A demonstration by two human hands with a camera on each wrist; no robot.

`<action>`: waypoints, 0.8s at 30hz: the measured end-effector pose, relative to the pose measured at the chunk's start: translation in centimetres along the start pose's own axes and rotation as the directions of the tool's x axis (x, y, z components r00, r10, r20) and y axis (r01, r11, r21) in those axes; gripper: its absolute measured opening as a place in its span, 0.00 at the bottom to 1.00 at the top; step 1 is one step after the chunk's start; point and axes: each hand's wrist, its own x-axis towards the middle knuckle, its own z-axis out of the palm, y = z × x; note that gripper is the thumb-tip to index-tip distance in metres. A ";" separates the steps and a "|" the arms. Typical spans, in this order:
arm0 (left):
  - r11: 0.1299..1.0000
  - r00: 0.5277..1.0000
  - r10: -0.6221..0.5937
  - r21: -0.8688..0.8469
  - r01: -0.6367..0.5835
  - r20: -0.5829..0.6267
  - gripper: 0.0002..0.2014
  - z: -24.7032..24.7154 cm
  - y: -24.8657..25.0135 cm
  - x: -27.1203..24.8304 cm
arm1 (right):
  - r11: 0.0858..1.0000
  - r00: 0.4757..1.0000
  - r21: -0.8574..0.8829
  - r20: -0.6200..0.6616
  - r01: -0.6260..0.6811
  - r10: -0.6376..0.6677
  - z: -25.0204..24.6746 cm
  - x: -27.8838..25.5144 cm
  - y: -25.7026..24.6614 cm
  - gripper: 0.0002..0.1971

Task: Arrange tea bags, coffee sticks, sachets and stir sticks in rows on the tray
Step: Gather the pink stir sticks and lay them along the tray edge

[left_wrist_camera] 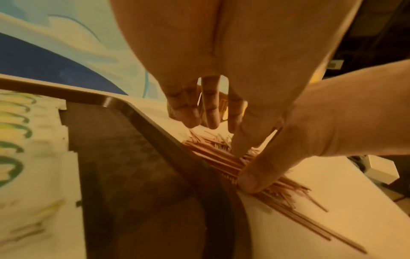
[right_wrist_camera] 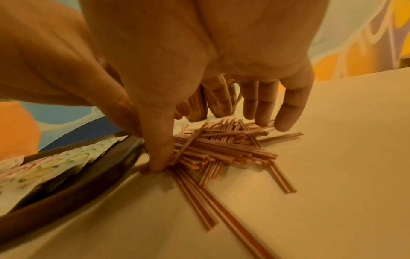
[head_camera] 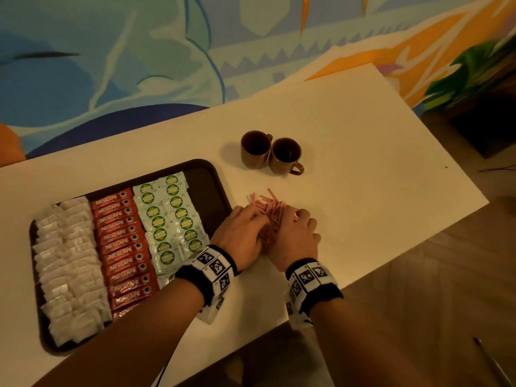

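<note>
Both hands were down on the heap of stir sticks (head_camera: 268,212), which lay on the desk (head_camera: 363,163) just beside the right edge of the tray (head_camera: 215,174). The left hand (head_camera: 240,236) came in from the tray side and the right hand (head_camera: 298,233) from the other, palms down, fingers spread and only slightly bent, thumbs pressed against the near ends of the bundle; they were corralling the sticks, not clenching them. Those thin pink sticks looked very light, stiff and smooth, lying crossed and fanned out, so I judged they would slide and scatter at a careless nudge. Squeezing the heap from both long sides until it ran parallel, then lifting it around the middle, seemed the sensible hold. On the tray the tea bags (head_camera: 67,263), the red coffee sticks (head_camera: 125,247) and the green-printed sachets (head_camera: 170,216) already lay in rows, with a bare strip left along its right side. Two brown cups (head_camera: 270,155) stood farther back, well apart from the hands.
</note>
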 end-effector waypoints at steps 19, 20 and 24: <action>0.989 0.988 -0.135 0.075 0.129 0.078 0.21 1.4 0.4 3.6 | 0.947 0.948 0.158 0.107 0.281 -0.299 -0.9 2.4 1.9 0.21; 0.989 0.987 -0.140 0.062 0.136 0.076 0.21 1.5 0.4 3.7 | 0.944 0.946 0.164 0.107 0.288 -0.307 -1.1 2.3 2.0 0.20; 0.986 0.986 -0.163 -0.010 0.164 0.040 0.20 1.9 0.4 3.8 | 0.933 0.934 0.166 0.113 0.318 -0.339 -1.5 2.4 2.3 0.20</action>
